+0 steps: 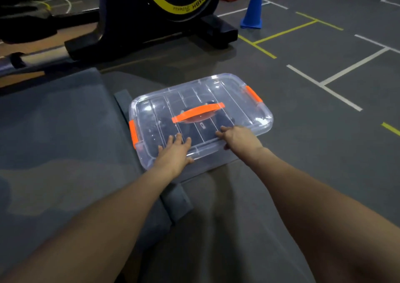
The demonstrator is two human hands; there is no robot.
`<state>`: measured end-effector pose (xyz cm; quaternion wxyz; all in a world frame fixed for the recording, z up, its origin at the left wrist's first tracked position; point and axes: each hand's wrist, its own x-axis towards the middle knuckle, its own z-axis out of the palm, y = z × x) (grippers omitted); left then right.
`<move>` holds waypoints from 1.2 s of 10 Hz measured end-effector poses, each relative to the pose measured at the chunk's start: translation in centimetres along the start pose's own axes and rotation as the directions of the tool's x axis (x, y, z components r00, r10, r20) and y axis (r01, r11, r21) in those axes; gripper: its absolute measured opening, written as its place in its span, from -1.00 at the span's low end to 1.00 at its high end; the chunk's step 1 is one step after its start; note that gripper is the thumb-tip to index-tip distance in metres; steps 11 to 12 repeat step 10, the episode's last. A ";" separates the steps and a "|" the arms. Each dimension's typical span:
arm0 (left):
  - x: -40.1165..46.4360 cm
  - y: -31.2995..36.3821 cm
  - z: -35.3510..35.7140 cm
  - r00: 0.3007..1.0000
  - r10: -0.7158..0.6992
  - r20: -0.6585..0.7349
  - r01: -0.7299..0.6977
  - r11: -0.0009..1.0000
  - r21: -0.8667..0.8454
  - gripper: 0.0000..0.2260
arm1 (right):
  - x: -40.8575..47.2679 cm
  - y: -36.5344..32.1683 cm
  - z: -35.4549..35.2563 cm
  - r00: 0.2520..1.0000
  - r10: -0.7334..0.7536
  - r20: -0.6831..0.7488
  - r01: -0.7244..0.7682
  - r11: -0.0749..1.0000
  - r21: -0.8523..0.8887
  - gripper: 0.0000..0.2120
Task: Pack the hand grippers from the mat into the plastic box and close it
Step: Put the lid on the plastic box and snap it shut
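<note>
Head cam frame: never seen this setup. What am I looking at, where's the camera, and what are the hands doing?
There is no robot here. A person wears one wide-angle camera on the head, looking forward and down, so the two bare arms reach in from the bottom. The left hand lies flat, fingers spread, on the lid of a clear plastic box. The right hand rests on the lid's near edge. Neither hand lifts anything. The box has an orange handle and orange side clips, and sits partly on a grey mat. Dark items show through the lid, too blurred to identify. Behind stand an exercise machine and a blue cone.
</note>
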<state>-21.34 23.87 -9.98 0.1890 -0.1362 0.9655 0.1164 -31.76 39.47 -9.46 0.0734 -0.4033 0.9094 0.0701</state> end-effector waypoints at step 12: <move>-0.8 -5.7 -13.0 0.984 -0.066 -0.168 0.047 0.992 -0.115 -0.58 | 5.9 -4.8 -10.8 0.995 0.061 0.085 -0.074 0.985 0.158 -0.58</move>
